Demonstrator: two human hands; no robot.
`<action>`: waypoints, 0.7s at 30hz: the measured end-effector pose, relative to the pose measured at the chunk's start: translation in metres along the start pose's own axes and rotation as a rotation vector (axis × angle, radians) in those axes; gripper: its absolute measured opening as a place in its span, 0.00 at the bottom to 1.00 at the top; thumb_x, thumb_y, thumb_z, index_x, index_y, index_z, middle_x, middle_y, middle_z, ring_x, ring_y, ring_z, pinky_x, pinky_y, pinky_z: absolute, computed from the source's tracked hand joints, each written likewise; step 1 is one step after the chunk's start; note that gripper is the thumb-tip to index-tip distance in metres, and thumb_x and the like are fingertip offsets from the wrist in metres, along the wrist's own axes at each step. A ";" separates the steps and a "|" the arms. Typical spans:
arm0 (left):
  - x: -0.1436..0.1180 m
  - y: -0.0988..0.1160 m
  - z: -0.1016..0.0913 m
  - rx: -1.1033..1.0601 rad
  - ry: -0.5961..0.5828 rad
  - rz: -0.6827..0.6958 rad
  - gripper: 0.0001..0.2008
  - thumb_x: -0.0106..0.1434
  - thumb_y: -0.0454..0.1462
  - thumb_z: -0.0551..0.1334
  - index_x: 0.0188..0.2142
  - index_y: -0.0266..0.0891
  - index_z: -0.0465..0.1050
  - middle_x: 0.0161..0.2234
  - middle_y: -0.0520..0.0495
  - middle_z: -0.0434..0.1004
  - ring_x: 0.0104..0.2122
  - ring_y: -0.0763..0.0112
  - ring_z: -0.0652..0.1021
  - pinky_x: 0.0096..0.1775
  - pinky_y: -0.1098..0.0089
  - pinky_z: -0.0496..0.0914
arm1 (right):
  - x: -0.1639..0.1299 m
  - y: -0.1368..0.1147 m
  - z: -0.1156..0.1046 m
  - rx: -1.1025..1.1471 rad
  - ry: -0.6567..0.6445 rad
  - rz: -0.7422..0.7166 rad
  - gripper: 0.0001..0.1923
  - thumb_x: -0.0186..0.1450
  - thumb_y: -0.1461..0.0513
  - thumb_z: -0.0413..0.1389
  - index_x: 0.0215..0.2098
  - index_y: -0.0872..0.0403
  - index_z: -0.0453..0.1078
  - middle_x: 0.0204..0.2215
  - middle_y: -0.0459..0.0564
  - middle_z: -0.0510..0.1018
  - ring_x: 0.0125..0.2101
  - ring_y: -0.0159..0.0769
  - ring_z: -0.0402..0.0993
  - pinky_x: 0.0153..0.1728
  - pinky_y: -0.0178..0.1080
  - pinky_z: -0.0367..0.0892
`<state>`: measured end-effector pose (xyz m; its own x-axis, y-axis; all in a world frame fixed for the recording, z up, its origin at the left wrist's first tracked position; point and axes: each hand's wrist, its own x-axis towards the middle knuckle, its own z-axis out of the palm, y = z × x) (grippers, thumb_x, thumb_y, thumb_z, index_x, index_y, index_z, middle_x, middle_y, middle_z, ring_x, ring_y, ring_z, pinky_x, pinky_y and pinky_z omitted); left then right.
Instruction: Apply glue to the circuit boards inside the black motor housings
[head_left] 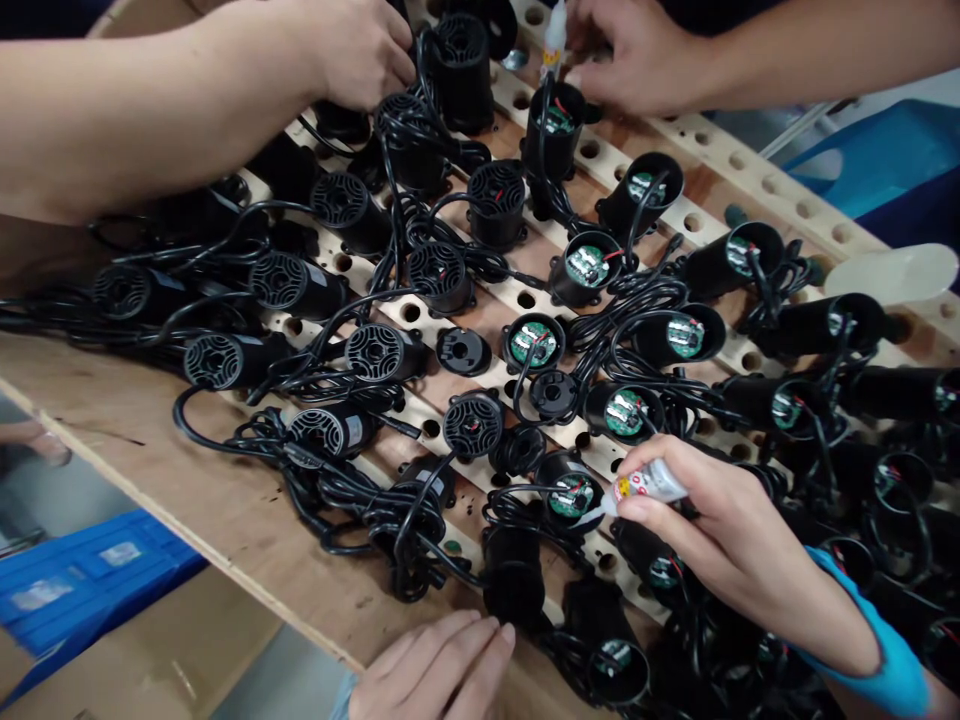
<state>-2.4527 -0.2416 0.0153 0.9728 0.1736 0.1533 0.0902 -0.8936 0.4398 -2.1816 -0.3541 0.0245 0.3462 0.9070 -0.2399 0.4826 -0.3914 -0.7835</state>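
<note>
My right hand (697, 520), coming from the lower right, pinches a small white glue bottle (651, 484) with a yellow and red label. Its narrow nozzle reaches left to the rim of a black cylindrical housing (571, 490), which holds a green circuit board with red wires. Whether glue is flowing I cannot tell. At the bottom edge my left hand (439, 665) rests with slightly bent fingers side by side, on the wooden table (360, 610). Its fingertips lie just below another black housing (514, 575), and it holds nothing visible.
Several black housings with coiled cables (637, 300) stand across drilled wooden strips (806, 210); some show slotted ends (375, 352). Another person's hands (360, 50) work at the top, one beside a second glue bottle (555, 40). A blue crate (82, 580) sits beyond the table's left edge.
</note>
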 end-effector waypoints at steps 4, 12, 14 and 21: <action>0.000 0.000 0.001 -0.008 0.014 -0.007 0.14 0.70 0.34 0.52 0.40 0.38 0.77 0.37 0.53 0.82 0.39 0.76 0.79 0.39 0.77 0.69 | 0.001 0.001 0.000 0.000 -0.005 0.009 0.05 0.68 0.58 0.52 0.36 0.50 0.63 0.27 0.41 0.72 0.25 0.26 0.67 0.26 0.30 0.62; -0.001 0.000 -0.002 -0.008 -0.015 -0.006 0.16 0.71 0.34 0.50 0.41 0.38 0.78 0.38 0.54 0.81 0.40 0.75 0.78 0.40 0.76 0.68 | 0.004 0.000 0.000 0.018 -0.017 0.002 0.04 0.68 0.59 0.52 0.36 0.51 0.62 0.27 0.41 0.72 0.25 0.26 0.67 0.27 0.31 0.62; -0.004 0.000 0.000 -0.013 0.000 -0.002 0.15 0.70 0.34 0.52 0.41 0.38 0.78 0.39 0.53 0.81 0.41 0.75 0.78 0.40 0.75 0.68 | 0.004 0.000 0.000 0.014 -0.019 0.002 0.04 0.68 0.59 0.52 0.36 0.51 0.63 0.27 0.41 0.72 0.25 0.26 0.67 0.27 0.31 0.62; -0.006 0.002 0.002 -0.013 0.003 -0.020 0.13 0.69 0.34 0.53 0.42 0.39 0.78 0.38 0.52 0.81 0.41 0.74 0.78 0.40 0.76 0.69 | 0.001 0.002 -0.003 -0.013 -0.030 0.002 0.05 0.68 0.58 0.51 0.36 0.51 0.63 0.27 0.42 0.72 0.24 0.27 0.68 0.26 0.31 0.62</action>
<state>-2.4579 -0.2452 0.0131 0.9701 0.1929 0.1471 0.1070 -0.8844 0.4543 -2.1783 -0.3541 0.0245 0.3232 0.9103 -0.2587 0.4921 -0.3952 -0.7757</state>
